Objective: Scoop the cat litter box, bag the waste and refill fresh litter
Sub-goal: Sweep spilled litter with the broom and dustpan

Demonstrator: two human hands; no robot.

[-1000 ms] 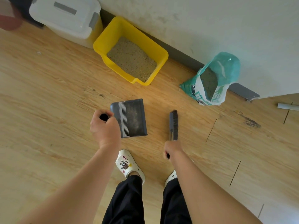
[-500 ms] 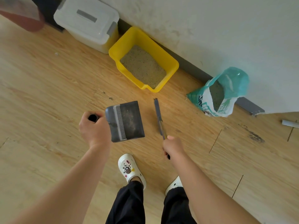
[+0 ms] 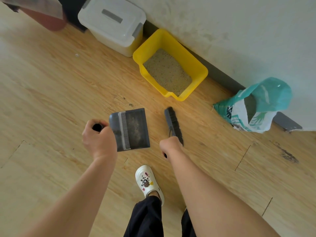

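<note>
My left hand (image 3: 100, 139) covers most of the dustpan (image 3: 131, 129) handle — I see only its black end. My right hand (image 3: 171, 145) hides the brush (image 3: 172, 121) grip, and the bristles are blurred. Over the floor's far-left corner, a reddish shape (image 3: 49, 23) is cropped — I can't identify it.

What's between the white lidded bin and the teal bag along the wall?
Head view: the yellow litter box sits between white lidded bin and teal bag; bare floor follows.

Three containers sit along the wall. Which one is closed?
The white bin, its lid on; the yellow litter box and teal bag are open-topped, showing litter.
</note>
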